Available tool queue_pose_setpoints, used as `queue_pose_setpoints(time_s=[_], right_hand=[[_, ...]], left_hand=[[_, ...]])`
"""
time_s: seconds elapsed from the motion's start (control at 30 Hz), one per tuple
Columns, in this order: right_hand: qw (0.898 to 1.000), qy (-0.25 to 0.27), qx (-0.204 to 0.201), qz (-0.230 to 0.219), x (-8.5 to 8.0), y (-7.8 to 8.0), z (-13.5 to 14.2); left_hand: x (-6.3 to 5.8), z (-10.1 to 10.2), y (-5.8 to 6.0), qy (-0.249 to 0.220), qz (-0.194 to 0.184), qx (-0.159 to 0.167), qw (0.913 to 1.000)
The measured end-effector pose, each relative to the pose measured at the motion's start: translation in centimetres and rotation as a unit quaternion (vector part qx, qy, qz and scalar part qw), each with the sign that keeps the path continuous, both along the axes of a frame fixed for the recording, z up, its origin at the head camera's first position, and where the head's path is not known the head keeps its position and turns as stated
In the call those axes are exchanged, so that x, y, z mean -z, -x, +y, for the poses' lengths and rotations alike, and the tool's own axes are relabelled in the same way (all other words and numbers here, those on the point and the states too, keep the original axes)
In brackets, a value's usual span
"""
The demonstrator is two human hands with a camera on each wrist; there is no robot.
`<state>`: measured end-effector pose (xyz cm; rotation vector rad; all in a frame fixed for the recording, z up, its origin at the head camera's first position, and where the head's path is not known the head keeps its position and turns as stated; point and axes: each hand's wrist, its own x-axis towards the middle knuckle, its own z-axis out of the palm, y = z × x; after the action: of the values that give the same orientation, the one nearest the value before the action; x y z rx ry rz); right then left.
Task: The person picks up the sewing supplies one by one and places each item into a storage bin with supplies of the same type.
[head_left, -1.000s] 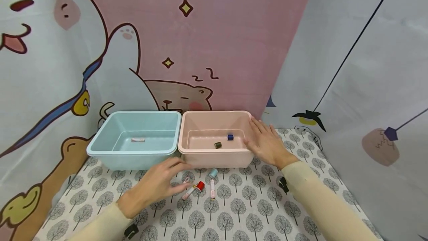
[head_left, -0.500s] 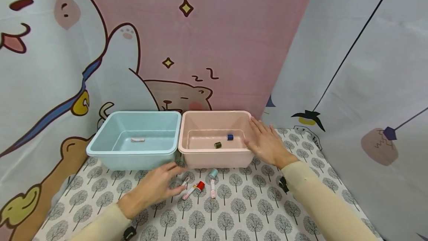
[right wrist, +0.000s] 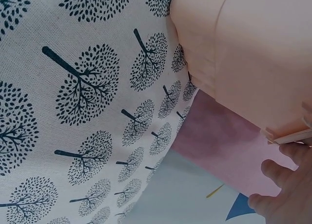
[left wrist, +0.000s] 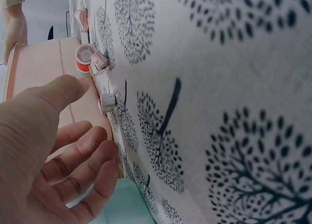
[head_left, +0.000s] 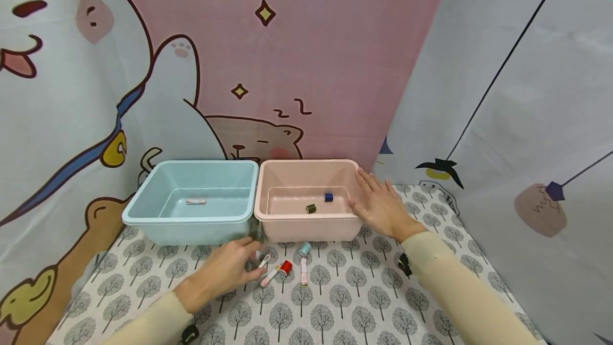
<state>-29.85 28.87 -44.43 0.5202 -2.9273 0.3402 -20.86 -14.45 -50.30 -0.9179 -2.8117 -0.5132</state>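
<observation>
I am seeing my left hand (head_left: 225, 270) resting low on the tree-print tablecloth (head_left: 345, 302), just in front of the blue tub (head_left: 191, 204). Its fingers (left wrist: 83, 151) are lying loosely spread and gripping nothing; the fingertips are reaching toward a small white clip (head_left: 263, 261) and are just beside it, though I cannot tell whether they are touching it. Right beside that clip a second pale clip (head_left: 268, 277) is lying against a red thread spool (head_left: 286, 267), and a little further right a pink clip (head_left: 304, 272) and a light blue spool (head_left: 304, 249) are sitting near the front wall of the pink tub (head_left: 306, 228).

My right hand (head_left: 380, 206) is lying flat with straight fingers against the right-hand wall of the pink tub, at its rim, holding nothing. Inside that tub a dark green spool (head_left: 311, 208) and a blue spool (head_left: 328, 197) are resting on the floor, near each other. One pale clip (head_left: 195, 202) is lying on the floor of the blue tub. The two tubs are standing side by side along the back edge of the table, rims touching, under the cartoon backdrop (head_left: 268, 68).
</observation>
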Motion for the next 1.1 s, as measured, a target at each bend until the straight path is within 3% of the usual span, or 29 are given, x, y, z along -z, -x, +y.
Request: queue_pose_setpoints(time_s=[0.47,0.7,1.1], right_hand=[[1.000,0.005,0.002,-0.006,-0.13,-0.12,-0.11],[1.000,0.010,-0.001,-0.003,0.00,-0.07,-0.15],[1.000,0.014,-0.003,-0.002,0.00,-0.15,0.02]], left_hand=[[0.38,0.10,0.09,-0.052,-0.048,0.006,0.9974],[0.55,0.15,0.17,-0.068,-0.094,0.004,0.9933],[0.47,0.13,0.19,-0.070,-0.089,0.002,0.9936]])
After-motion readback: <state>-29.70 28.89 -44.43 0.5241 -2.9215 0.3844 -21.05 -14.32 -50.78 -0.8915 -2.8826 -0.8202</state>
